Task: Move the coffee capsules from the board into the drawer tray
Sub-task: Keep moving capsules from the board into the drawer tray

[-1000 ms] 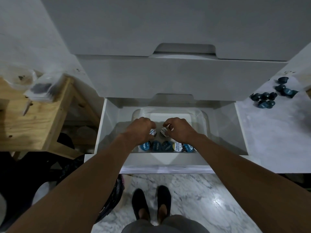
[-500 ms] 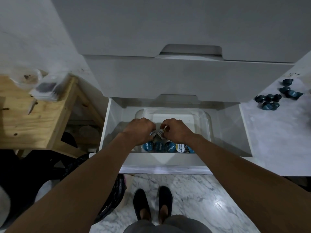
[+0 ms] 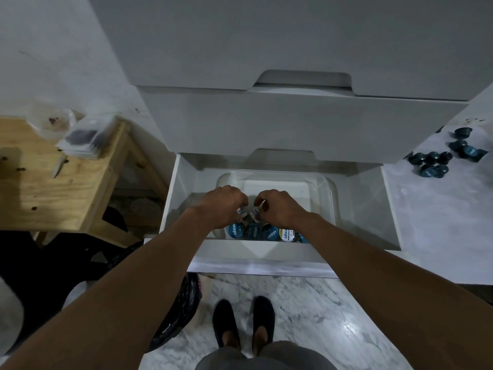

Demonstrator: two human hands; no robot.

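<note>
Both my hands are inside the clear plastic tray [image 3: 277, 176] in the open white drawer [image 3: 390, 209]. My left hand [image 3: 220, 205] grips a coffee capsule [image 3: 241, 211] with a white label. My right hand [image 3: 280, 208] pinches another capsule [image 3: 254, 211] close beside it. The two held capsules hang just above a row of several blue-lidded capsules [image 3: 262, 232] along the tray's near wall. Several dark blue capsules [image 3: 433, 162] lie on the marble board [image 3: 432, 222] at the right.
A closed white drawer front [image 3: 293, 124] overhangs the open drawer. A wooden stand [image 3: 53, 182] with clear bags [image 3: 82, 140] is at the left. A dark bin bag [image 3: 176, 311] hangs below the drawer front, and my feet [image 3: 244, 321] stand on marble floor.
My hands have drawn closer together and slightly nearer the front row of capsules, each keeping hold of its capsule. The view has shifted a little.
</note>
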